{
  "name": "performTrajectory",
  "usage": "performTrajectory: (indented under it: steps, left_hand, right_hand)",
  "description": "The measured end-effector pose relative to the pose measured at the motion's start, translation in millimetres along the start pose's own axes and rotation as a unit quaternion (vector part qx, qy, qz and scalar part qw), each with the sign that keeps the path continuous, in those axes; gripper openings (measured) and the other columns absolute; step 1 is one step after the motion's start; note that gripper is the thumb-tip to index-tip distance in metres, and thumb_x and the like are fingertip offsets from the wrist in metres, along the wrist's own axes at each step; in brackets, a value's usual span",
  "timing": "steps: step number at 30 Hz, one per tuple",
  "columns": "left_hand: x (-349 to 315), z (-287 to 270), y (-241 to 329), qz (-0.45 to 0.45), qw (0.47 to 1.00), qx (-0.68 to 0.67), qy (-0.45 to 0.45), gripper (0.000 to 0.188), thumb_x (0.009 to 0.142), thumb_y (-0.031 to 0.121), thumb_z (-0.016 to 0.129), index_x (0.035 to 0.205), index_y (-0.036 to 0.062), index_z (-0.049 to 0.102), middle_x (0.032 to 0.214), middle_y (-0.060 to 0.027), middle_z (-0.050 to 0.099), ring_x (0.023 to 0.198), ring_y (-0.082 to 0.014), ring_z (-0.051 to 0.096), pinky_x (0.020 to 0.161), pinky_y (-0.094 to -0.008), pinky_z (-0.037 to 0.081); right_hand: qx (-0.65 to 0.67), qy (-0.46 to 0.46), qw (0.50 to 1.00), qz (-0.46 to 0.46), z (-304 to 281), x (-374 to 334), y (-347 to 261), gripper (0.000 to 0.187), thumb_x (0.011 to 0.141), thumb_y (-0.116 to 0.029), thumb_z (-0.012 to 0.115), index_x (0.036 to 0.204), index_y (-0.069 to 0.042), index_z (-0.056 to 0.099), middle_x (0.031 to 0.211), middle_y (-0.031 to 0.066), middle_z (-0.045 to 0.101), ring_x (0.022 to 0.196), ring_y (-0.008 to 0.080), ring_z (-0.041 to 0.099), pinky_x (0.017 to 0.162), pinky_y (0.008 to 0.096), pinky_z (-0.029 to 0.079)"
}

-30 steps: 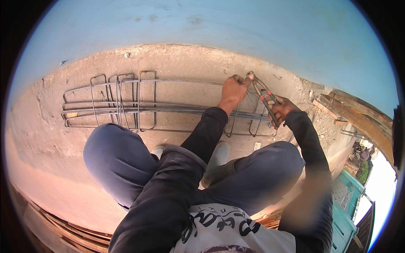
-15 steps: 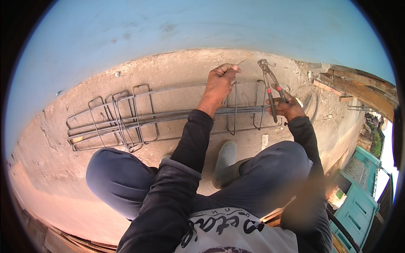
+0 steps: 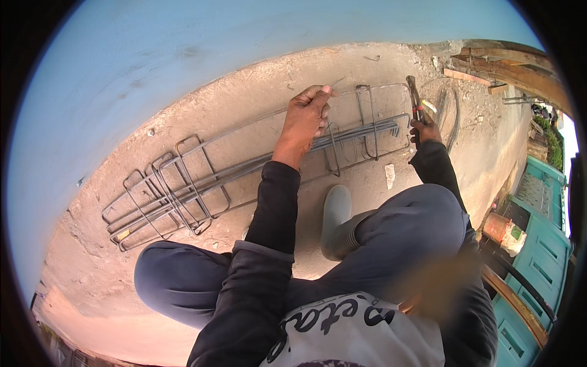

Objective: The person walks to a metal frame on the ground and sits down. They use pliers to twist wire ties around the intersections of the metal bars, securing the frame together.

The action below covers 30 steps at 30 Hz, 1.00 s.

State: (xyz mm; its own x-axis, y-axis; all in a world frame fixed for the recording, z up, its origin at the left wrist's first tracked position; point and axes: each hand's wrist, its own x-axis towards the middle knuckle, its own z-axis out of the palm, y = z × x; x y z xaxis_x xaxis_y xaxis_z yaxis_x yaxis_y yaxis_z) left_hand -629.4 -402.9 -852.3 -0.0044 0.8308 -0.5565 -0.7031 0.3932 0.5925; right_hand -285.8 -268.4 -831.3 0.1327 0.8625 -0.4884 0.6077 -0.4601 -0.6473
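Observation:
My left hand [image 3: 304, 119] is closed, pinching a short thin piece of wire [image 3: 337, 81] between thumb and fingertips. It hovers above a long rebar cage [image 3: 235, 172] lying on the ground, made of straight bars with bent rectangular stirrups. Several stirrups [image 3: 177, 177] are bunched towards the left end. Near the cage's right end my right hand [image 3: 426, 131] grips a pair of pincers [image 3: 415, 99] with red-banded handles. Their head points away from me and the handles look close together. The fingers of my right hand are partly hidden.
A blue wall [image 3: 202, 43] curves along the far side. Loose wire [image 3: 451, 119] lies on the ground to the right, below wooden boards [image 3: 507, 67]. A bucket [image 3: 498, 227] and teal panels [image 3: 538, 244] stand at lower right. My boot [image 3: 337, 214] is beside the cage.
The view has turned, so the cage now slants up to the right. The pincers' handles have come together, and my right hand has shifted right. My left hand still pinches the wire.

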Motion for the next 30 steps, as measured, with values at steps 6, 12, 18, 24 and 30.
performTrajectory:
  steps: [6, 12, 18, 24, 30]
  left_hand:
    - [-4.3, 21.9, -20.9, 0.03, 0.994, 0.1, -0.027, 0.028, 0.102, 0.033, 0.06, 0.104, 0.007, 0.071, 0.058, 0.0075, 0.039, 0.049, -0.0043, 0.035, 0.042, -0.0237, 0.029]
    - [-18.5, 36.6, -35.4, 0.134, 0.974, 0.168, -0.072, 0.032, 0.099, 0.024, 0.059, 0.099, -0.0061, 0.07, 0.094, -0.0212, 0.069, 0.091, -0.0271, 0.064, 0.087, -0.04, 0.049]
    - [2.8, 42.5, -42.1, 0.233, 0.959, 0.161, -0.014, 0.026, 0.094, 0.019, 0.063, 0.093, -0.006, 0.07, 0.088, -0.0211, 0.07, 0.083, -0.0273, 0.067, 0.079, -0.0408, 0.051]
    - [22.5, 46.8, -1.1, 0.297, 0.944, 0.081, 0.115, 0.02, 0.096, 0.013, 0.063, 0.093, -0.0059, 0.068, 0.081, -0.0178, 0.067, 0.078, -0.0263, 0.066, 0.075, -0.0399, 0.052]
    - [40.8, 32.5, 14.0, 0.289, 0.936, -0.096, 0.176, 0.025, 0.101, 0.023, 0.063, 0.09, 0.001, 0.065, 0.067, 0.0005, 0.049, 0.062, -0.0076, 0.042, 0.057, -0.0293, 0.039]
  right_hand:
    - [-0.019, 0.124, 0.989, 0.083, -58.0, 32.6, 134.4, 0.051, 0.094, -0.025, 0.066, 0.142, -0.011, 0.053, 0.082, 0.0038, 0.058, 0.056, 0.0125, 0.049, 0.045, 0.0307, 0.041]
    - [-0.331, 0.216, 0.918, 0.009, -70.5, 36.2, 302.4, 0.063, 0.1, -0.046, 0.053, 0.153, -0.013, 0.043, 0.143, 0.0181, 0.055, 0.121, 0.0329, 0.056, 0.104, 0.0466, 0.041]
    - [-0.04, -0.089, 0.995, -0.003, 13.6, 35.7, 119.1, 0.067, 0.105, -0.048, 0.042, 0.158, -0.008, 0.031, 0.16, 0.0141, 0.036, 0.148, 0.0301, 0.033, 0.122, 0.0472, 0.023]
    - [0.041, -0.307, 0.922, -0.233, 91.1, 77.9, 23.0, 0.066, 0.106, -0.041, 0.046, 0.155, 0.001, 0.032, 0.154, 0.0183, 0.042, 0.134, 0.0275, 0.048, 0.113, 0.0405, 0.036]
    - [-0.093, -0.297, 0.893, -0.324, 165.7, -53.4, -62.2, 0.076, 0.102, -0.055, 0.05, 0.149, 0.004, 0.04, 0.144, 0.0239, 0.049, 0.131, 0.0346, 0.05, 0.109, 0.042, 0.037]
